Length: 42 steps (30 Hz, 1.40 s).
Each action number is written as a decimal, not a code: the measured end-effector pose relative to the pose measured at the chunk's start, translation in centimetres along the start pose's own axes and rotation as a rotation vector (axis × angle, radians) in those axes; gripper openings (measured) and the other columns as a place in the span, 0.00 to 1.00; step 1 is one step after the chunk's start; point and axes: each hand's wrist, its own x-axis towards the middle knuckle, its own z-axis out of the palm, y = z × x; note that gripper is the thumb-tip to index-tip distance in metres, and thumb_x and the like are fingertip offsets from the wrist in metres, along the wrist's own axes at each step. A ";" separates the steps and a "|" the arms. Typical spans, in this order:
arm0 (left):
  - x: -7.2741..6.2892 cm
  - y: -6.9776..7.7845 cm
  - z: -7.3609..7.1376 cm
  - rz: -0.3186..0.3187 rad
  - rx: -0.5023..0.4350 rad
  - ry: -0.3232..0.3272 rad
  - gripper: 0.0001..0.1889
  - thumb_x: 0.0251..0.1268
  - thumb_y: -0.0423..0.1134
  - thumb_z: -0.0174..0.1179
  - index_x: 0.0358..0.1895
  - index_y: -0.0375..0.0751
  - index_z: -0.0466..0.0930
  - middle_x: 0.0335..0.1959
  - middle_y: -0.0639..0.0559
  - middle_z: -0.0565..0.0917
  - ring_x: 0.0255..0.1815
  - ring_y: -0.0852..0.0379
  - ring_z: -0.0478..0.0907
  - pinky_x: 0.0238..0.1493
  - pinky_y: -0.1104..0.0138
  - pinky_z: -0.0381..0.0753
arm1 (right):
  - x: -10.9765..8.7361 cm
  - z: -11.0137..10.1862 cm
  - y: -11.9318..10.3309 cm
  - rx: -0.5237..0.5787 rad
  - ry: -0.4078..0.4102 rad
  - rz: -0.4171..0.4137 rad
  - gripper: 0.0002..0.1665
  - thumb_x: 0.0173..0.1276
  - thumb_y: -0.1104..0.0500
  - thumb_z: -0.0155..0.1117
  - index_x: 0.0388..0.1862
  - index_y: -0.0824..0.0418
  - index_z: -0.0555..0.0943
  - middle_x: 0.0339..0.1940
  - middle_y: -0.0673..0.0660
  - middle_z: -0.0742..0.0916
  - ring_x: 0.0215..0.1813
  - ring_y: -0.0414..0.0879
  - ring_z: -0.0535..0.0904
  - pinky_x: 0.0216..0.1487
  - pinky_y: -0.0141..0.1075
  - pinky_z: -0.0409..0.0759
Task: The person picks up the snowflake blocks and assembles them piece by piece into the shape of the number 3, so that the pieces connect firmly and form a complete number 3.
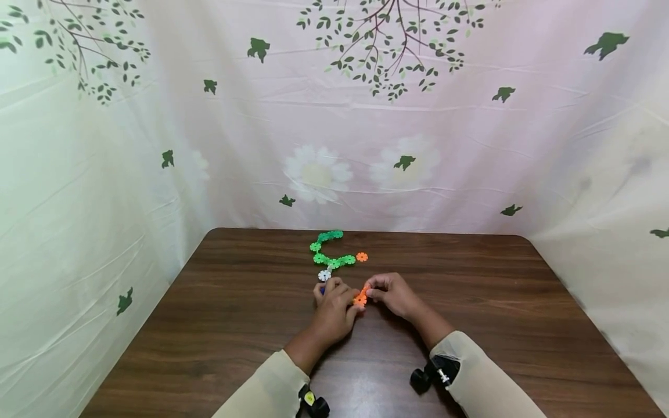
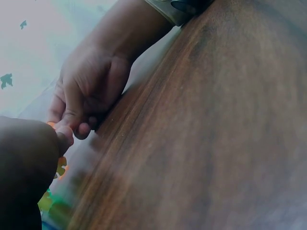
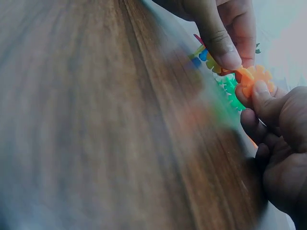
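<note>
My left hand (image 1: 333, 313) pinches one end of a short run of orange notched flower discs (image 1: 360, 299) just above the tabletop. From the other side, my right hand (image 1: 396, 296) pinches an orange disc (image 3: 263, 76) between thumb and fingertip. The orange discs touch each other between the two hands. Beyond the hands a curved chain of green discs (image 1: 334, 263) lies on the table, with a white disc (image 1: 324, 275) at its near side. Something blue (image 1: 322, 290) shows beside my left fingers, which partly cover it. The right wrist view also shows a yellow disc (image 3: 214, 63) past my left thumb.
An orange disc (image 1: 362, 256) lies by the right end of the green chain; whether they join, I cannot tell. The brown wooden table (image 1: 470, 278) reaches back to a printed curtain (image 1: 235, 145), which hangs around its back and sides.
</note>
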 end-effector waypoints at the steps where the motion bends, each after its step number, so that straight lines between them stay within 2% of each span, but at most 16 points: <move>1: 0.0 0.0 0.0 -0.002 -0.002 0.002 0.15 0.72 0.42 0.74 0.57 0.42 0.91 0.49 0.51 0.91 0.64 0.47 0.74 0.68 0.36 0.61 | 0.0 0.0 0.0 -0.001 0.008 0.001 0.03 0.76 0.69 0.69 0.41 0.69 0.89 0.33 0.59 0.89 0.34 0.39 0.80 0.38 0.31 0.79; 4: 0.0 0.0 0.1 -0.006 -0.011 0.010 0.18 0.71 0.43 0.74 0.60 0.42 0.90 0.52 0.51 0.91 0.65 0.47 0.74 0.68 0.37 0.60 | 0.0 0.0 0.0 -0.012 0.031 0.000 0.03 0.76 0.68 0.70 0.42 0.68 0.89 0.37 0.61 0.91 0.38 0.38 0.82 0.42 0.31 0.80; 8: 0.0 0.1 0.2 -0.012 -0.030 0.030 0.21 0.69 0.45 0.76 0.62 0.44 0.89 0.53 0.51 0.91 0.65 0.46 0.75 0.67 0.38 0.60 | 0.0 0.1 0.0 -0.050 0.063 0.007 0.03 0.74 0.67 0.73 0.42 0.63 0.92 0.43 0.58 0.94 0.46 0.38 0.85 0.50 0.30 0.81; 12: -0.1 0.1 0.2 -0.019 -0.023 0.044 0.20 0.68 0.45 0.78 0.61 0.47 0.89 0.53 0.53 0.91 0.65 0.46 0.76 0.67 0.39 0.60 | 0.0 0.0 0.1 -0.080 0.054 -0.010 0.05 0.74 0.67 0.73 0.44 0.62 0.93 0.46 0.59 0.95 0.51 0.42 0.87 0.53 0.30 0.81; 14: -0.1 0.1 0.2 -0.017 -0.013 0.049 0.20 0.68 0.44 0.78 0.61 0.48 0.90 0.52 0.53 0.91 0.65 0.46 0.76 0.66 0.39 0.61 | 0.0 -0.2 0.2 -0.074 0.033 -0.030 0.08 0.74 0.70 0.71 0.47 0.65 0.92 0.48 0.62 0.94 0.51 0.45 0.87 0.51 0.30 0.81; 19: -0.2 0.1 0.1 -0.004 -0.016 0.050 0.18 0.68 0.42 0.76 0.60 0.47 0.90 0.52 0.52 0.90 0.65 0.44 0.76 0.65 0.39 0.61 | 0.3 -0.7 0.7 -0.035 0.044 0.002 0.14 0.76 0.76 0.64 0.52 0.67 0.90 0.50 0.65 0.93 0.50 0.46 0.86 0.48 0.28 0.82; 24: -0.2 0.1 0.1 -0.018 -0.029 0.040 0.18 0.69 0.41 0.74 0.60 0.47 0.90 0.53 0.52 0.91 0.66 0.44 0.76 0.66 0.38 0.61 | 0.9 -1.2 1.1 -0.037 0.103 0.064 0.12 0.79 0.72 0.63 0.54 0.66 0.89 0.53 0.64 0.92 0.48 0.45 0.85 0.45 0.30 0.82; 28: -0.2 -0.1 0.2 -0.031 -0.037 0.038 0.19 0.68 0.39 0.74 0.61 0.46 0.89 0.54 0.52 0.91 0.67 0.44 0.75 0.67 0.38 0.60 | 1.4 -1.4 1.2 0.011 0.148 0.108 0.12 0.81 0.70 0.63 0.57 0.69 0.88 0.55 0.68 0.91 0.42 0.47 0.83 0.38 0.33 0.84; 35: -0.2 -0.1 0.1 -0.039 -0.045 0.030 0.20 0.66 0.37 0.73 0.62 0.46 0.89 0.54 0.51 0.91 0.66 0.44 0.75 0.66 0.38 0.60 | 2.5 -1.5 1.4 0.064 0.194 0.151 0.14 0.81 0.67 0.66 0.61 0.69 0.85 0.54 0.69 0.89 0.40 0.48 0.84 0.34 0.35 0.86; 42: -0.3 0.0 -0.1 -0.028 -0.047 0.022 0.20 0.68 0.39 0.73 0.62 0.46 0.88 0.54 0.51 0.91 0.65 0.44 0.75 0.66 0.38 0.60 | 3.8 -1.3 1.8 0.010 0.220 0.167 0.15 0.82 0.63 0.67 0.63 0.65 0.85 0.50 0.65 0.89 0.39 0.47 0.82 0.27 0.37 0.85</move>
